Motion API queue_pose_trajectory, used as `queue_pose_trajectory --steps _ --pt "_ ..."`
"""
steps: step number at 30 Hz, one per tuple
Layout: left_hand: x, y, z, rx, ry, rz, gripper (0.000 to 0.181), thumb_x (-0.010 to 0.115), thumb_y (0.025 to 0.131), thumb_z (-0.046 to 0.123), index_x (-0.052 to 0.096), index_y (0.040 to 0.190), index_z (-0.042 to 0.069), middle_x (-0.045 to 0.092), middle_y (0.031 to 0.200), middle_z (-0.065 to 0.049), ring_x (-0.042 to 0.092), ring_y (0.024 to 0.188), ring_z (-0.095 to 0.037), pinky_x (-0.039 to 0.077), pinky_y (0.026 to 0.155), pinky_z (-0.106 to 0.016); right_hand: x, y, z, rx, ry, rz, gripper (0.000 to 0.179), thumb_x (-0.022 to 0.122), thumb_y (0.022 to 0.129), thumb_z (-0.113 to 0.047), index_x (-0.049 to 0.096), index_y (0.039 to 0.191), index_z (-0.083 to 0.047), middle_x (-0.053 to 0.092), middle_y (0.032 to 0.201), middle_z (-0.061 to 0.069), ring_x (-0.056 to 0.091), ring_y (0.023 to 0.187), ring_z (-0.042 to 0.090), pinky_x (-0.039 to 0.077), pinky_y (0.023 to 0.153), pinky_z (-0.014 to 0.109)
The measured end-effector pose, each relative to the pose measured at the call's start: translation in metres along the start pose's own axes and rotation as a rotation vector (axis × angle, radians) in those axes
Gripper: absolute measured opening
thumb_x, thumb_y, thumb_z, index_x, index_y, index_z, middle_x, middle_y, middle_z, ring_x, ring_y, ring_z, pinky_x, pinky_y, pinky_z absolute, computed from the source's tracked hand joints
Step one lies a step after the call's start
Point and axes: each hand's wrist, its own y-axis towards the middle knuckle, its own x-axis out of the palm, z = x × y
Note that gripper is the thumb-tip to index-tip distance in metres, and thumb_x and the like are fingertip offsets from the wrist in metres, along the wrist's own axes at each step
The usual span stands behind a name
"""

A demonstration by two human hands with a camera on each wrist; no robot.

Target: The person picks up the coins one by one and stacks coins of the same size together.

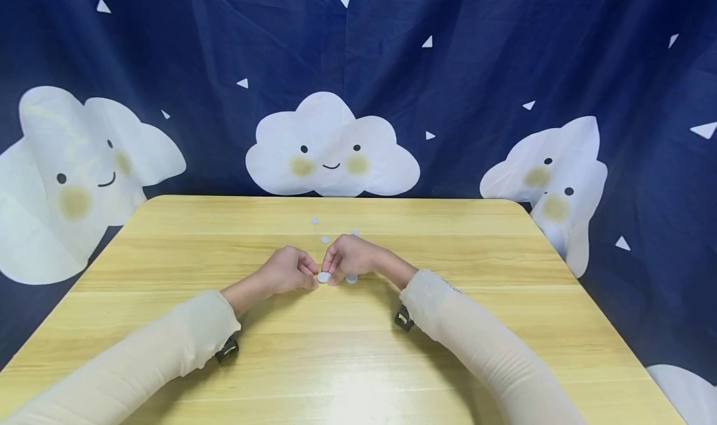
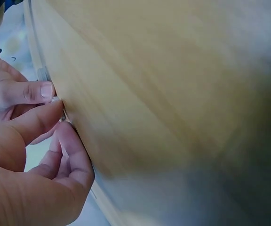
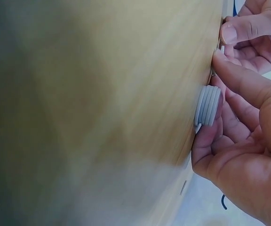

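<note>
Two hands meet over one wooden table (image 1: 358, 331): the right hand (image 1: 351, 255) pinches one white disc (image 1: 323, 278) at its far and right edges, while the left hand (image 1: 284, 270), fingers curled, has its tips just left of that disc, and whether they grip it cannot be told. One stack of discs (image 3: 208, 106), at least four, sits just to the right beside the right hand's fingers, and three single discs (image 1: 315, 221) lie farther off, the rightmost partly hidden.
</note>
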Motion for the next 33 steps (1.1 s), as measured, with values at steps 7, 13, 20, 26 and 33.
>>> queue_pose_trajectory --steps 7,13,20,26,33 --pt "0.0029 -0.0013 0.0041 0.026 0.058 0.022 0.016 0.083 0.08 0.006 0.073 0.091 0.002 0.067 0.082 -0.005 0.06 0.076 -0.016 0.051 0.065 -0.026 -0.0004 -0.0001 0.0008 -0.004 0.004 -0.001 0.018 0.085 0.08 0.001 0.074 0.095 -0.001 0.072 0.084 0.001 0.067 0.08 0.012 0.055 0.077 0.024" --pt "0.0043 -0.0006 0.0033 0.031 0.051 0.021 0.014 0.083 0.081 0.006 0.073 0.091 0.002 0.068 0.08 -0.004 0.061 0.073 -0.016 0.051 0.064 -0.027 -0.0009 -0.0011 -0.0001 -0.009 0.019 -0.008 0.019 0.084 0.08 0.002 0.074 0.096 0.0 0.072 0.085 0.002 0.067 0.08 0.011 0.056 0.077 0.024" --pt "0.0071 0.0005 0.0015 0.032 0.036 0.028 0.013 0.081 0.081 0.005 0.072 0.09 0.002 0.068 0.078 -0.004 0.06 0.07 -0.015 0.051 0.063 -0.028 -0.002 -0.0024 0.0 -0.02 0.049 -0.018 0.02 0.085 0.08 0.0 0.074 0.097 0.001 0.073 0.087 0.004 0.067 0.08 0.012 0.055 0.077 0.024" --pt "0.0091 0.0012 0.0027 0.003 0.03 0.035 0.013 0.081 0.081 0.004 0.071 0.089 0.002 0.067 0.077 -0.004 0.059 0.067 -0.015 0.05 0.06 -0.027 -0.0018 -0.0021 -0.0003 -0.028 0.053 -0.017 0.02 0.085 0.08 0.0 0.074 0.096 0.002 0.073 0.085 0.004 0.067 0.079 0.012 0.056 0.076 0.024" --pt "0.0089 0.0015 0.0044 -0.017 0.042 0.035 0.012 0.081 0.081 0.005 0.071 0.089 0.003 0.066 0.078 -0.005 0.059 0.068 -0.015 0.05 0.061 -0.027 -0.001 -0.0017 -0.0018 -0.016 0.029 -0.007 0.018 0.085 0.08 0.001 0.074 0.094 0.0 0.073 0.084 0.003 0.066 0.078 0.012 0.056 0.075 0.024"
